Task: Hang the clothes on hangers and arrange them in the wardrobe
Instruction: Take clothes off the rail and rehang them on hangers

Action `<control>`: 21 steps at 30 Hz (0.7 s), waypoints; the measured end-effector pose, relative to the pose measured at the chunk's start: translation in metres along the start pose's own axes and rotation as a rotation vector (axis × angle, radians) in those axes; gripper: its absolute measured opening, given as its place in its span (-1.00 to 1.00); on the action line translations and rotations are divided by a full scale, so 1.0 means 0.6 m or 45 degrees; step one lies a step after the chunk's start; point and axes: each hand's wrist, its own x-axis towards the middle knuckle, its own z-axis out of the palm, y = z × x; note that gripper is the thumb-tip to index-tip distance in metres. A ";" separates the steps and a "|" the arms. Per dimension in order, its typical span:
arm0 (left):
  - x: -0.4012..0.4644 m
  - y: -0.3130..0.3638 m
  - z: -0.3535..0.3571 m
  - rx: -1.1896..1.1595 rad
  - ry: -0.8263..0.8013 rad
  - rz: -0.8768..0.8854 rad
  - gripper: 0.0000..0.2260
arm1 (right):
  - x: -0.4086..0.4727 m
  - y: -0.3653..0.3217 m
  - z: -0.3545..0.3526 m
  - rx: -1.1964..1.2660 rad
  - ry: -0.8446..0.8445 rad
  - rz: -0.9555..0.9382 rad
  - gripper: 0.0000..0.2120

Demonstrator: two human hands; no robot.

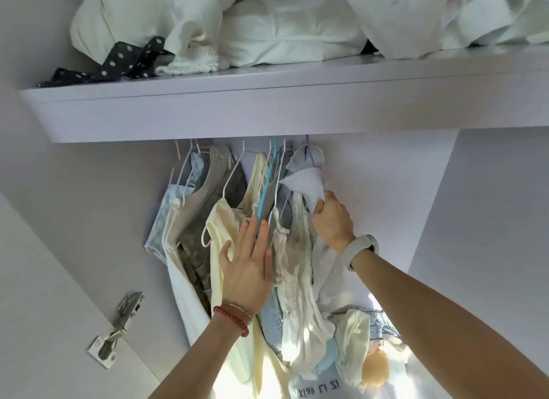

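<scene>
Pinching ribbed pale knit garment (306, 181), right hand (332, 223) grip closed; flat left hand (248, 268) presses cream fabric (221, 229).

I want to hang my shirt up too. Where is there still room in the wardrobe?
There looks to be free room right of the white ribbed top that the right hand grips, up to the side wall. Left of the denim piece is a smaller gap. The middle, where the left hand presses the clothes, is packed, and the shelf is mostly piled.
</scene>
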 end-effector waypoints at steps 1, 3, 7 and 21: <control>-0.001 0.001 0.001 -0.023 0.018 -0.012 -0.57 | 0.002 0.007 -0.007 0.015 0.045 -0.016 -0.69; -0.002 0.002 0.002 -0.048 0.043 -0.039 -0.55 | 0.002 0.021 -0.024 0.076 0.138 -0.075 -0.70; -0.001 0.004 0.005 -0.114 0.051 -0.093 -0.53 | -0.012 0.053 -0.066 0.262 0.290 -0.129 -0.81; -0.083 0.082 -0.001 -0.270 0.020 0.315 -0.54 | -0.382 0.174 -0.153 -0.213 0.258 0.035 -0.87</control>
